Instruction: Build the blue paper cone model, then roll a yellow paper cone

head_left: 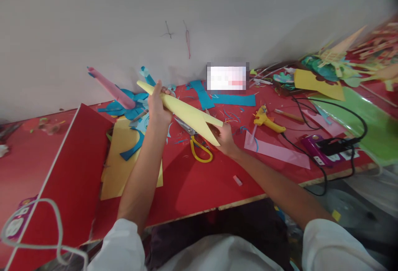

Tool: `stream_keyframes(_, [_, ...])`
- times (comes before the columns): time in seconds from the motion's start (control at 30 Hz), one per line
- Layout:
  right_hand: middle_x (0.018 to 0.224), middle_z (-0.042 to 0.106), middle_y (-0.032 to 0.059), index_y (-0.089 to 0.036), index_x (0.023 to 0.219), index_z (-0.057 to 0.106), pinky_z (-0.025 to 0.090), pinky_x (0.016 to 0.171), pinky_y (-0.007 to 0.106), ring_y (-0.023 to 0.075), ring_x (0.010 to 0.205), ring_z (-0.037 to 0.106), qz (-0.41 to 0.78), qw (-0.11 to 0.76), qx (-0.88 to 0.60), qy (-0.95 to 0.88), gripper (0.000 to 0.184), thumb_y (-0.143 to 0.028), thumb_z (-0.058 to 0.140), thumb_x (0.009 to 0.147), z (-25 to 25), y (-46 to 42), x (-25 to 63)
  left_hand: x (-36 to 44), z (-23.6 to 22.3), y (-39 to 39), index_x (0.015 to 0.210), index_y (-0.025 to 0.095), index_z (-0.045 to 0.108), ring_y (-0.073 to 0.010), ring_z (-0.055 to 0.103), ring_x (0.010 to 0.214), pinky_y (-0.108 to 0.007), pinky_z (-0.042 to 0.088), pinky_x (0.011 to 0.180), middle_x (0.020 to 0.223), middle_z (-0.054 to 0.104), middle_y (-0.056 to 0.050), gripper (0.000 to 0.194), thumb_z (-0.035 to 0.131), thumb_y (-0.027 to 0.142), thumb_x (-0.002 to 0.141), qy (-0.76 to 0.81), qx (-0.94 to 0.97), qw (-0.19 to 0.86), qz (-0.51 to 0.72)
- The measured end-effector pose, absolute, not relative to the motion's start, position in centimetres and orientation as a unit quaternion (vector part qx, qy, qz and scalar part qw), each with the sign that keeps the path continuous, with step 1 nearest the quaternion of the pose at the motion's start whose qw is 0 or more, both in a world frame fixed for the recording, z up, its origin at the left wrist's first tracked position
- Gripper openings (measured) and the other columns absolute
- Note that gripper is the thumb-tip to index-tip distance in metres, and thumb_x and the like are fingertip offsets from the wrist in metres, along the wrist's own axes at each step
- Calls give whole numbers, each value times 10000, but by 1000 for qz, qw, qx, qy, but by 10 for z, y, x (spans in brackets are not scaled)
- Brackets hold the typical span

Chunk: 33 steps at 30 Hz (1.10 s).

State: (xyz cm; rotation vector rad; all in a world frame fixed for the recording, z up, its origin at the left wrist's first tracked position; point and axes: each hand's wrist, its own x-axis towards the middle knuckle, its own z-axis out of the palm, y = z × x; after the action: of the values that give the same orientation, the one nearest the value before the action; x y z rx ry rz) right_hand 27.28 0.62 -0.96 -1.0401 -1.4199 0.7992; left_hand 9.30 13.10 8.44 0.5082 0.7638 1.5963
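Observation:
A pale yellow paper cone [186, 111] is stretched between my two hands above the red table. My left hand [160, 103] is wrapped around it near the narrow end, which points up and left. At the wide, open end, my right hand [226, 139] grips the paper edge, its fingers partly inside the opening. Beneath the cone lie scissors [201, 151] with yellow handles, their blades partly hidden by the paper. Behind my left hand are blue paper petals [116, 104] and a pink rolled paper cone [112, 88].
A yellow glue gun [268, 122] rests right of my hands, beside a pink paper strip [280, 153]. A purple power strip [319, 150] with black cables sits farther right. Yellow sheets [120, 159] lie left, near a red upright divider [66, 180]. Blue strips [234, 100] are behind.

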Motion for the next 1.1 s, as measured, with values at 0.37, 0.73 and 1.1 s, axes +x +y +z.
stream_keyframes(0.37, [747, 688, -4, -215, 846, 724, 473, 551, 222, 115, 623, 607, 509, 628, -391, -439, 132, -296, 623, 819, 8, 30, 294, 92, 103, 119, 709, 204, 482, -37, 461, 462, -182, 496, 552, 572, 438, 82, 375, 817, 242, 873, 295, 243, 707, 595])
stream_keyframes(0.73, [888, 778, 70, -219, 1102, 599, 656, 664, 342, 249, 803, 778, 762, 451, -266, -381, 744, -816, 777, 696, 7, 3, 261, 149, 75, 80, 759, 203, 511, -77, 562, 496, -201, 475, 482, 604, 512, 51, 393, 876, 341, 807, 315, 410, 724, 456])
stream_keyframes(1.1, [753, 715, -20, -244, 1108, 584, 633, 572, 324, 183, 584, 706, 728, 496, -315, -352, 572, -580, 879, 750, 14, -1, 256, 157, 75, 73, 770, 209, 516, -84, 563, 485, -214, 477, 483, 610, 540, 50, 384, 875, 341, 802, 328, 446, 694, 461])
